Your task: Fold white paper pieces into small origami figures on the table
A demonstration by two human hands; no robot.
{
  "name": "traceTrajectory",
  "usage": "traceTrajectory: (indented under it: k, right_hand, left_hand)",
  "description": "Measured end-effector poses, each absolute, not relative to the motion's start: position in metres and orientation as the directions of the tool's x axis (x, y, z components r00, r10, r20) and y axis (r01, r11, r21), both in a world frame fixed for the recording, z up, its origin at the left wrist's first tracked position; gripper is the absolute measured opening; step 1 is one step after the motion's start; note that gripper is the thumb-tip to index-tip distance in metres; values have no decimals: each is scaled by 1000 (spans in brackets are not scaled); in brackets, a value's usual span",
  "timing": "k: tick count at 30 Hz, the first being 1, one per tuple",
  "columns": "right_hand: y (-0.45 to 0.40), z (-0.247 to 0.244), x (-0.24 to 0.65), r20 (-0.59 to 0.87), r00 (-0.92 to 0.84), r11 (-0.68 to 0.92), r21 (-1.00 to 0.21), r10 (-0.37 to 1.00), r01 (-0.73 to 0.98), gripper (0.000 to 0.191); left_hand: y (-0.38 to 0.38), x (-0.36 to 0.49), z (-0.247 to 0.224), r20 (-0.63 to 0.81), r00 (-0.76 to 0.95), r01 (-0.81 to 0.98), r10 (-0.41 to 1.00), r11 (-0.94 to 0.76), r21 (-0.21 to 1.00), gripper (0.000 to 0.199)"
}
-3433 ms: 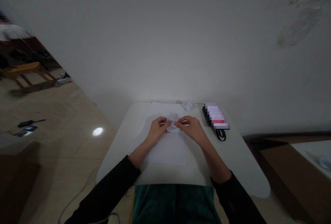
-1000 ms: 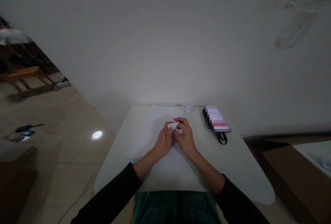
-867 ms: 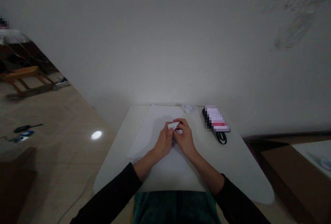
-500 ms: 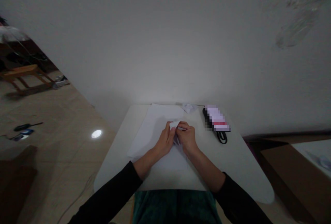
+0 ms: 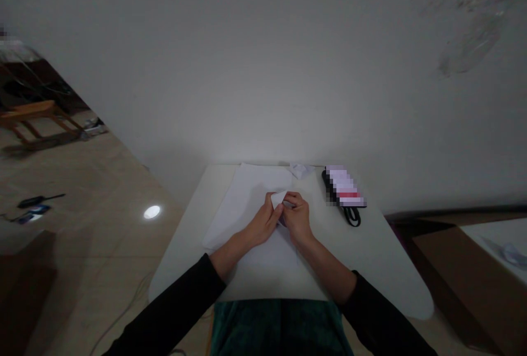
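Between my two hands is a small folded piece of white paper [image 5: 278, 198], its pointed top showing above the fingers. My left hand [image 5: 263, 222] is closed on its left side, with the thumb pressed against the front. On the other side my right hand [image 5: 297, 220] pinches the paper, fingers curled. The thumbs nearly meet, and the paper's lower part is mostly hidden by the hands. Beneath them, white paper sheets [image 5: 234, 205] lie flat on the white table [image 5: 349, 260].
A crumpled or folded white paper [image 5: 300, 170] sits at the table's back edge. To the right lies a phone-like device [image 5: 346, 187], blurred out, with a black strap [image 5: 352, 216]. The wall [image 5: 263, 71] stands right behind the table. A brown box [image 5: 461, 268] is at the right.
The hands stay in nearly the same place. The left thumb has shifted slightly lower, and a little more of the folded paper's face shows. The camera view has moved slightly.
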State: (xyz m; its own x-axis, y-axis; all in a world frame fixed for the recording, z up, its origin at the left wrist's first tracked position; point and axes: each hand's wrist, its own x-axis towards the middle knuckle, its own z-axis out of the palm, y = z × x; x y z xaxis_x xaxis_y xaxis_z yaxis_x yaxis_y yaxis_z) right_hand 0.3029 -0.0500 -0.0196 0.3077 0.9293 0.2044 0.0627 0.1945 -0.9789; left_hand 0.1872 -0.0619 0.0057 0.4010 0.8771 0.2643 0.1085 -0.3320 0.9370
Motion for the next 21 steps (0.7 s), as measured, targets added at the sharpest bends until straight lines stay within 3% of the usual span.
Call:
traceTrajectory:
  k: [6, 12, 21]
  right_hand:
    - [-49, -11, 305, 244, 265, 207, -965, 933, 160, 16]
    - [-53, -5, 305, 314, 347, 198, -923, 884, 330, 10]
    - [-56, -5, 303, 305, 380, 172, -923, 874, 344, 10]
  left_hand:
    - [-62, 186, 6, 298, 406, 86, 864, -361, 928, 42]
    - [-64, 184, 6, 254, 439, 63, 862, -311, 948, 46]
    - [-66, 184, 6, 246, 472, 89, 846, -323, 942, 47]
